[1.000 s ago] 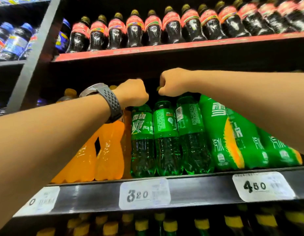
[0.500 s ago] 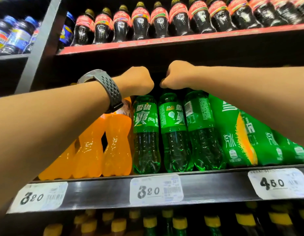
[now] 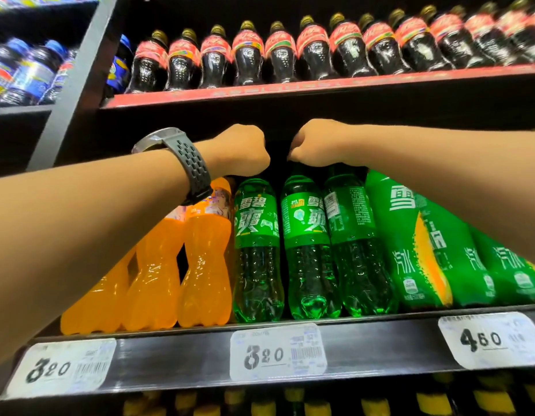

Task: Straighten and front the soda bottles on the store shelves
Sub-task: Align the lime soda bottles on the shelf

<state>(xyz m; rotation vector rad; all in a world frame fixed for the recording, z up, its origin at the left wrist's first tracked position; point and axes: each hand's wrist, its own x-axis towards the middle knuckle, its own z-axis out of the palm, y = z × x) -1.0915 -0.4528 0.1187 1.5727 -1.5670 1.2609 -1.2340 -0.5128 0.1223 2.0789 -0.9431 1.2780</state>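
Top shelf (image 3: pixel 320 85), red-edged: a row of cola bottles (image 3: pixel 278 52), dark, red labels, gold caps, standing at the front edge. To its left, past a grey post (image 3: pixel 77 82), blue-labelled bottles (image 3: pixel 29 73) on a separate shelf.

Middle shelf, black rail (image 3: pixel 200 358): orange bottles (image 3: pixel 206 265) at the left, partly covered by the left forearm. Beside them, three clear green bottles in a row, touching. Labels of the first bottle (image 3: pixel 257 250) and second bottle (image 3: pixel 308 250) are turned forward; the third bottle (image 3: pixel 356 250) shows its small-print side. Further right, fully wrapped green bottles (image 3: pixel 410 235), partly covered by the right forearm.

Three price tags are fixed to the rail: left tag (image 3: pixel 62 367) and centre tag (image 3: pixel 278 352) marked 3.20, right tag (image 3: pixel 491 340) marked 4.60. Yellow caps (image 3: pixel 290 406) are seen on the shelf below.

Left hand (image 3: pixel 242 151), a watch (image 3: pixel 182 163) on its wrist: closed in a fist, fingers curled down over the top of the first bottle; the cap is hidden beneath it.

Right hand (image 3: pixel 317 145): likewise closed, fingertips pinched over the top of the second bottle, the heel lying above the third; both caps are hidden. The hands are close together, not touching.
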